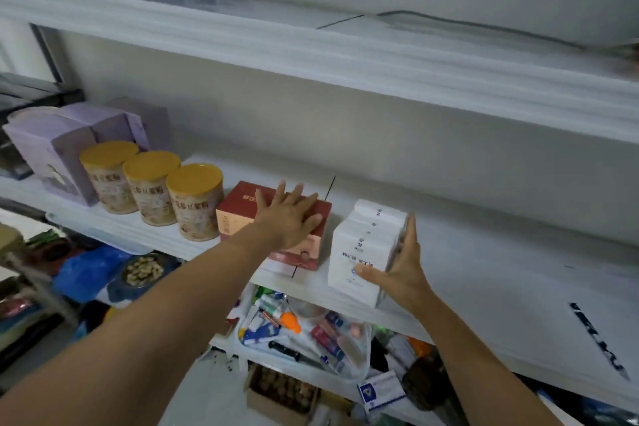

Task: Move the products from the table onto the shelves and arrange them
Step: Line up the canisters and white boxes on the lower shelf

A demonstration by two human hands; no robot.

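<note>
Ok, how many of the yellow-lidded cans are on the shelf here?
3, in a row on the middle shelf: left can beside the purple boxes, middle can, right can next to the red box. Boxes could hide more.

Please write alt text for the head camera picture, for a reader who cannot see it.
A person's left hand lies flat on a red box while the right hand presses flat against the right side of a row of white boxes, both on a white shelf. To the left stand three yellow-lidded cans and purple boxes.
</note>
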